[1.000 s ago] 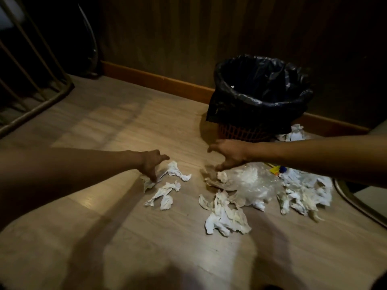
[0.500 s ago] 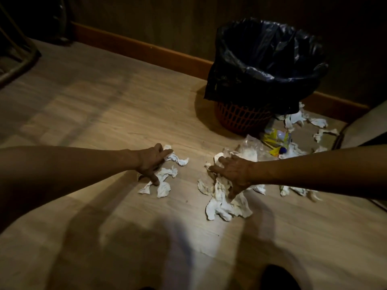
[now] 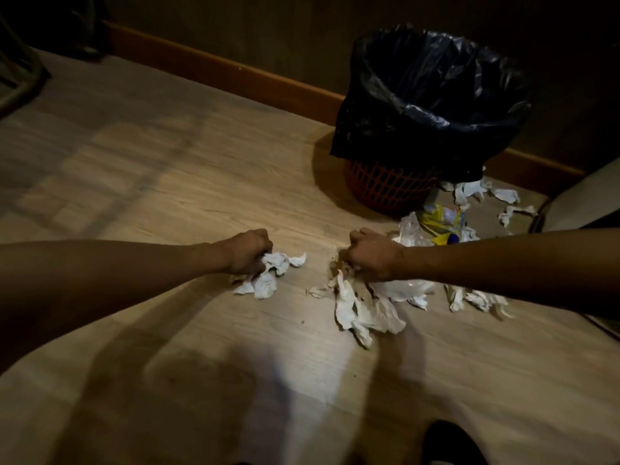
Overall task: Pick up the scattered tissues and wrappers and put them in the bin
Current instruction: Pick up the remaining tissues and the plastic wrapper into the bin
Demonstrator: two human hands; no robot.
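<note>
Likely both hands, left hand [image 3: 246, 251] and right hand [image 3: 370, 253], fisted on loose tissues [image 3: 362, 307], shed scraps en route to bin [image 3: 432, 105].

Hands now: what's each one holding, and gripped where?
Left hand is fisted on the small tissue clump, gripping its upper left end. Right hand is fisted on the top of the larger tissue pile. Both clumps look to be on the floor.

Left hand [image 3: 246, 251] fisted on small white crumpled tissues [image 3: 268, 278], wood-grain floor [image 3: 167, 203]. Right hand [image 3: 370, 258] fisted on bigger white tissue pile [image 3: 362, 307]. Orange mesh bin with black plastic liner [image 3: 432, 105] at 1 o'clock; yellow wrapper [image 3: 441, 218] beside its base.
</note>
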